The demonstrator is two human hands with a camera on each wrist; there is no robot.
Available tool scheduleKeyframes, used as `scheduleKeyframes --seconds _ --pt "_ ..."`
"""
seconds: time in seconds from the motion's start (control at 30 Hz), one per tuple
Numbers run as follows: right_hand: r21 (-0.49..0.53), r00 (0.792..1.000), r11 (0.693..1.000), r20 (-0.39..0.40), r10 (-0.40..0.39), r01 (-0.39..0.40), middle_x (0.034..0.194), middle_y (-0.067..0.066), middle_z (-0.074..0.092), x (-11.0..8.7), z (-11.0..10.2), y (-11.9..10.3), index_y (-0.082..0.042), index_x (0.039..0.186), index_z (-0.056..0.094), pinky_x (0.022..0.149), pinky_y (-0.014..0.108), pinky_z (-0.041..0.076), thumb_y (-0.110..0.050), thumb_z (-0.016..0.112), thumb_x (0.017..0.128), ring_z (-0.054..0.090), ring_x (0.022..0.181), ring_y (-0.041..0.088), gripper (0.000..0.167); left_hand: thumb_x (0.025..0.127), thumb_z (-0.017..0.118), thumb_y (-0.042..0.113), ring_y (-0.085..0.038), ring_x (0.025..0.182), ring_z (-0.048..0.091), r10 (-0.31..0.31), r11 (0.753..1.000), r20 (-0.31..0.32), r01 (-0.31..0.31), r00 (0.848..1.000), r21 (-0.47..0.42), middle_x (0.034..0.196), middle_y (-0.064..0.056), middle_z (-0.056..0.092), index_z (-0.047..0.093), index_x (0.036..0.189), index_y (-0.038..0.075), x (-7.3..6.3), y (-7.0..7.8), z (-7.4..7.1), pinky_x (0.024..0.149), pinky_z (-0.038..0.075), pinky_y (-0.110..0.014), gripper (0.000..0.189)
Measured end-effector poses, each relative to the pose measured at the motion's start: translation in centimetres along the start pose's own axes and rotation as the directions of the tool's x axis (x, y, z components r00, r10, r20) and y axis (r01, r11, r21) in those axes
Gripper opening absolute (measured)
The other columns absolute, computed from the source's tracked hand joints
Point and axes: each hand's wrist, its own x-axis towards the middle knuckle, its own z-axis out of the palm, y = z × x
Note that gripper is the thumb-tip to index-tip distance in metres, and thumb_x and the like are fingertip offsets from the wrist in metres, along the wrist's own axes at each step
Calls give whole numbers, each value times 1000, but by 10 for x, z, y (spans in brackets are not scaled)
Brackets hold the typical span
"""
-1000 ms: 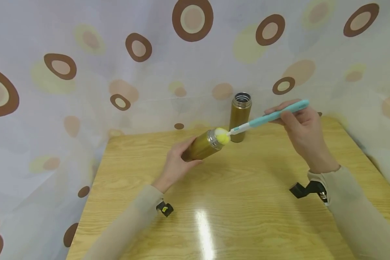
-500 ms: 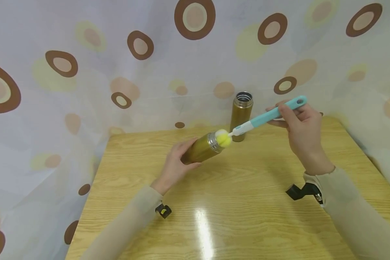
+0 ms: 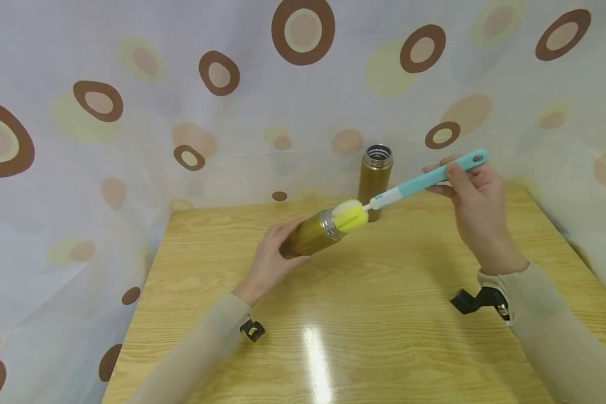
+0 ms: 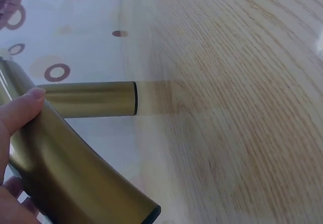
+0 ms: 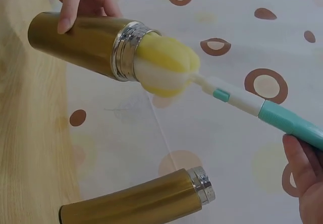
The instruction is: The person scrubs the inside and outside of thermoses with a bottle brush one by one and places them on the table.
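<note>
My left hand (image 3: 269,261) grips a gold thermos bottle (image 3: 310,234), tilted above the table with its silver threaded mouth toward the right. In the left wrist view the thumb and fingers wrap round the bottle (image 4: 70,163). My right hand (image 3: 477,210) pinches the turquoise handle of a bottle brush (image 3: 429,179). Its yellow and white sponge head (image 5: 164,65) sits partly in the bottle's mouth, and much of the sponge shows outside. The inserted end of the sponge is hidden.
A second gold thermos (image 3: 373,177) stands upright and uncapped at the back of the wooden table (image 3: 384,325). It is just behind the brush's white neck. A patterned cloth (image 3: 262,112) hangs behind the table and along its sides.
The right hand has shifted slightly to the right with the brush, and more of the sponge now shows outside the mouth. The brush handle has turned. The left hand has barely moved.
</note>
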Motion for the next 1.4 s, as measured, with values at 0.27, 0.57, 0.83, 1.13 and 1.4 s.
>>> scheduleKeyframes --seconds 0.27,0.57,0.83,1.13,1.4 --pt "32 996 999 -83 -19 22 93 18 74 1 -2 -3 13 100 64 78 37 61 2 61 102 78 92 28 12 80 92 11 -35 131 54 19 1000 -7 -19 1000 -1 142 -14 57 56 150 19 -2 0 0 109 45 -60 79" --pt "89 997 995 -69 -33 39 95 18 73 0 -6 -6 14 101 62 81 35 61 1 60 102 77 91 27 13 79 93 11 -35 131 54 24 1000 -27 -23 999 12 140 -14 59 57 148 15 -3 -4 -1 109 45 -59 78" --pt "142 998 988 -41 -57 62 96 20 72 0 -7 -4 15 102 61 83 36 61 4 57 103 77 93 29 11 78 93 10 -36 131 54 -5 1000 -16 5 1000 -11 142 -13 59 56 149 17 -4 -8 0 110 44 -61 81" --pt "185 995 978 25 -100 93 100 22 71 3 -14 -5 18 106 59 89 37 60 6 50 105 75 95 30 15 78 93 14 -33 133 56 -10 999 -23 8 1000 -48 144 -11 61 58 148 15 -4 -13 -2 111 45 -56 78" --pt "275 993 957 52 -108 89 101 26 70 6 -20 -9 21 106 58 90 42 60 8 47 106 74 96 34 17 76 94 8 -33 129 57 -81 992 -49 77 995 -96 141 -10 63 59 147 12 -6 -17 -5 110 46 -56 79"
